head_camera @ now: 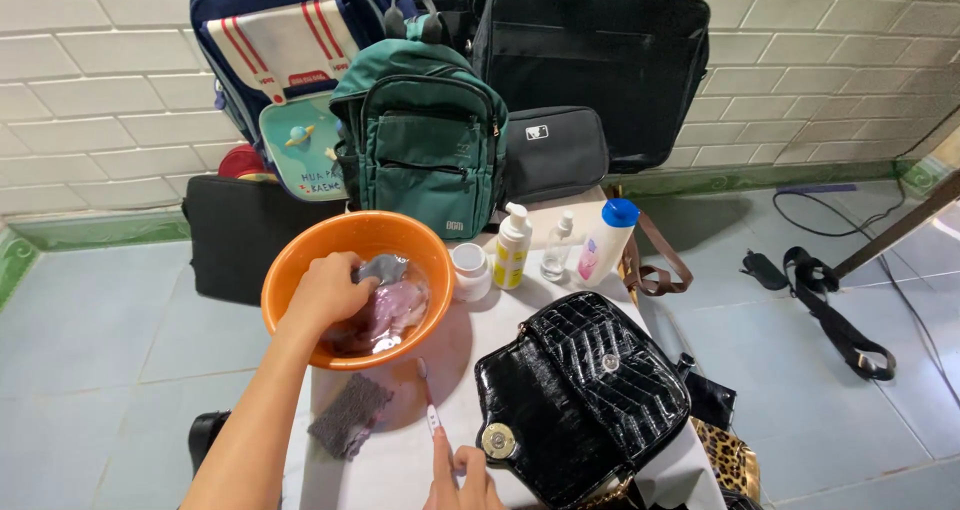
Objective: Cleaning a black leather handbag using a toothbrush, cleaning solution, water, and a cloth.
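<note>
The left hand (pixel 328 288) reaches down into the orange bowl (pixel 290 270), its fingers curled closed on a wet pinkish cloth (pixel 395 310) that lies in the water at the bottom. The right hand (pixel 462 478) sits at the near edge of the white surface (pixel 400 460), fingers pinched around the handle of a toothbrush (pixel 428 398) whose bristle end points up toward the bowl.

The bowl stands near the left edge of the surface — a hard press or a tug on the cloth could, I judge, tip it or slop water over the rim. Water would likely run toward the glossy black handbag (pixel 580 390), which lies just beside the toothbrush, and onto the grey scrubbing pad (pixel 348 413) below the bowl. Lifting the cloth out dripping carries the same risk.

Behind the bowl stand a small white jar (pixel 471 270), a yellow-labelled pump bottle (pixel 513 248), a clear bottle (pixel 557 248) and a blue-capped white bottle (pixel 605 240) — all close together, so a sweeping elbow or sleeve could knock them over. The green backpack (pixel 425 140) leans right behind them.
</note>
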